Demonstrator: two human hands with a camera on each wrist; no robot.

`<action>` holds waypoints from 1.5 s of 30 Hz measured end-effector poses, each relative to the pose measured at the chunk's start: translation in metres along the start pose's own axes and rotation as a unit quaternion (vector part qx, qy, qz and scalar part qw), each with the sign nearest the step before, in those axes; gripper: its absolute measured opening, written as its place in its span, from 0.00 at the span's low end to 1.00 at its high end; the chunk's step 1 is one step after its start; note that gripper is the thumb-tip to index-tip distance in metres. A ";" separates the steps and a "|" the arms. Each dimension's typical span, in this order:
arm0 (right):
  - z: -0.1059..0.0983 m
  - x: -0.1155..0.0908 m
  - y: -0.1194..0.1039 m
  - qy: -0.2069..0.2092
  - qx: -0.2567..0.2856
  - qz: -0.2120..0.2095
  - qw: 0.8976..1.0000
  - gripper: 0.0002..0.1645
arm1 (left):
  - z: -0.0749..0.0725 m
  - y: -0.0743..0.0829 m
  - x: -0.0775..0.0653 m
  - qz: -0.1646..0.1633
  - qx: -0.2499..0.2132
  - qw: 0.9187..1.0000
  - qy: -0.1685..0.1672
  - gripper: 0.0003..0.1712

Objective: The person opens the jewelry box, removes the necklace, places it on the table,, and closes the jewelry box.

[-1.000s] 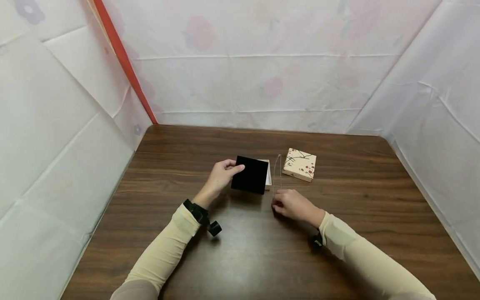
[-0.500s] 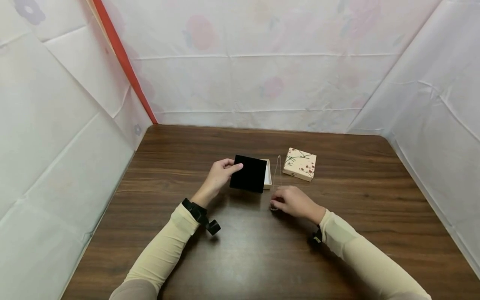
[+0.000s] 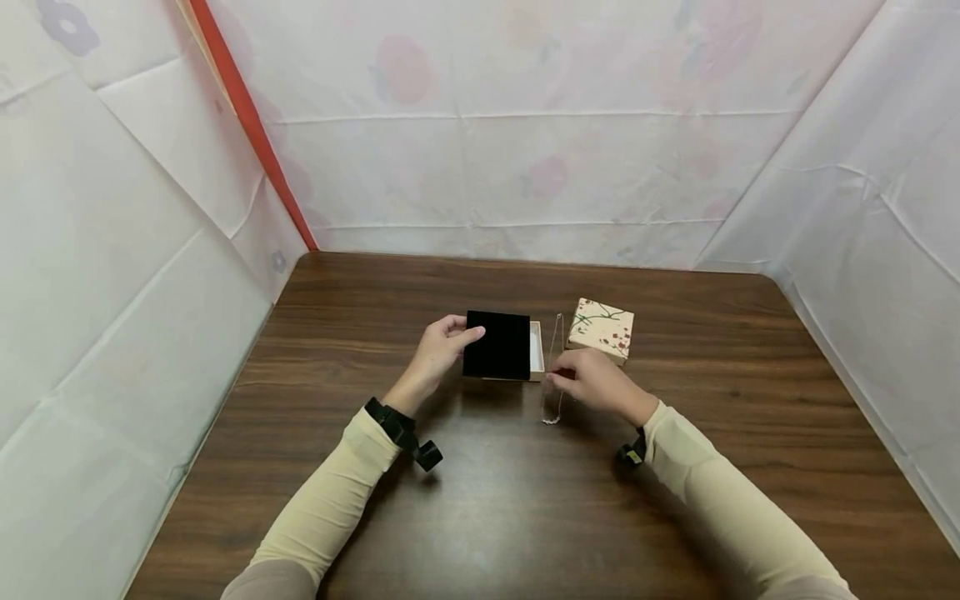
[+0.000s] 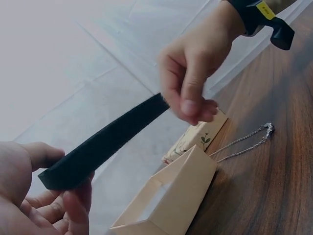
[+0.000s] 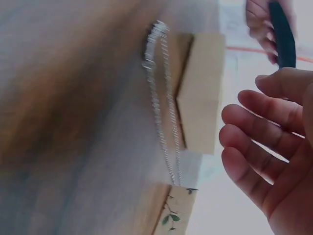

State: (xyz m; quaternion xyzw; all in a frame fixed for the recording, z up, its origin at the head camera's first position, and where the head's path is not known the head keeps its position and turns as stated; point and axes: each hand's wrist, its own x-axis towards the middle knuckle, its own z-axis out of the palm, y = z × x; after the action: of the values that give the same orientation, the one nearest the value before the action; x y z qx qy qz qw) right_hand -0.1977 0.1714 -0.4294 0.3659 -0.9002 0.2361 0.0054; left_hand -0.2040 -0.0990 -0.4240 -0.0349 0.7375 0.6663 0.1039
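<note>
Between thumb and fingers, my left hand (image 3: 438, 354) holds a thin black square pad (image 3: 497, 346) by its edge. The left wrist view shows this pad (image 4: 105, 144) tilted above the uncovered cream box base (image 4: 183, 193). To the right of the base, a silver chain necklace (image 5: 156, 44) lies on the table in a long narrow loop, its beaded section toward me. My right hand (image 3: 596, 383) is over the necklace, fingers loosely bent, holding nothing. In the head view it overlaps part of the chain and the near edge of the box lid (image 3: 602, 325).
The lid, cream with red flowers and dark branches, lies behind and to the right of the necklace. All of it stands on a dark wood table (image 3: 480, 517). White floral sheets (image 3: 480, 167) hang at the back and both sides.
My right hand has lifted off the necklace's near end and moved up and away from me, leaving the beaded section in view. The black pad has turned slightly squarer; my left hand barely moved.
</note>
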 end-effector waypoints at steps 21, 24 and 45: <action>-0.013 0.023 0.004 0.039 0.084 0.073 0.993 0.09 | -0.001 -0.003 0.003 -0.009 -0.012 1.000 -0.002 0.23; -0.016 0.026 0.003 0.048 0.092 0.081 0.991 0.10 | 0.001 -0.003 0.005 -0.005 -0.012 1.000 -0.004 0.24; -0.012 0.038 -0.005 0.066 0.148 0.095 0.982 0.25 | 0.007 -0.004 0.010 -0.008 -0.010 1.000 -0.021 0.29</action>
State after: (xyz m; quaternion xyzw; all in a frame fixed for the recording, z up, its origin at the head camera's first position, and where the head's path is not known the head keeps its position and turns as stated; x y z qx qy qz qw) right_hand -0.2241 0.1488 -0.4099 0.2586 -0.8836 0.3901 -0.0116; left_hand -0.2128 -0.0920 -0.4304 -0.0284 0.7279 0.6737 0.1243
